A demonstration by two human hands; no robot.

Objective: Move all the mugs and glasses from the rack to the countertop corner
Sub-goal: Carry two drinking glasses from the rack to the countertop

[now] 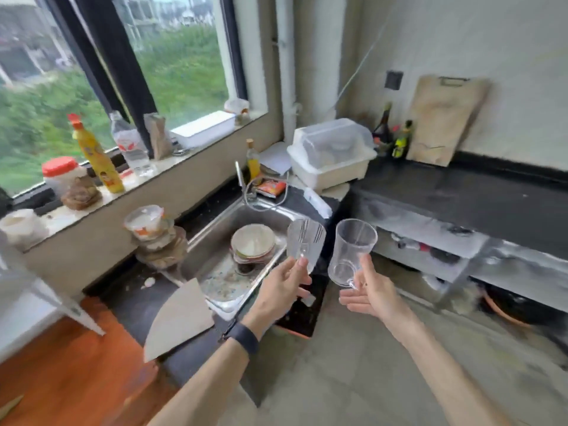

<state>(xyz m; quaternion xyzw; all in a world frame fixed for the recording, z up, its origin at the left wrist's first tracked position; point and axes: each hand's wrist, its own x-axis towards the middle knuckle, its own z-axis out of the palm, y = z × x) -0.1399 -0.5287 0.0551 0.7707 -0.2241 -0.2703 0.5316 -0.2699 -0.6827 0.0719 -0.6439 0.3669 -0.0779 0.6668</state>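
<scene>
The person holds one clear vessel in each hand, both raised in the air in front of the sink [215, 272] and clear of any surface. The left hand [284, 287] has its grip closed on a ribbed glass [304, 241], thumb and fingers pinching its lower part, so the glass leans to the right with its mouth up. A dark band sits on that wrist. The right hand [367, 292] carries a clear glass mug [352, 252] by its handle at the lower right, the thumb pressed up against the handle while the remaining fingers spread loosely below; the grip is closed on the mug, which stands nearly upright with its open rim on top. The two vessels are just beside each other, not touching. Behind them the sink holds a stack of dirty plates [253, 245], and more used bowls [156, 238] are piled on its left edge. Farther back, in the corner, a white dish rack with a clear lid [332, 155] stands on the dark desk [461, 192], whose long stretch to the right lies bare. A wooden cutting board [442, 121] leans against the wall there, with bottles [393, 136] beside it. A yellow bottle [98, 158] stands on the windowsill.
</scene>
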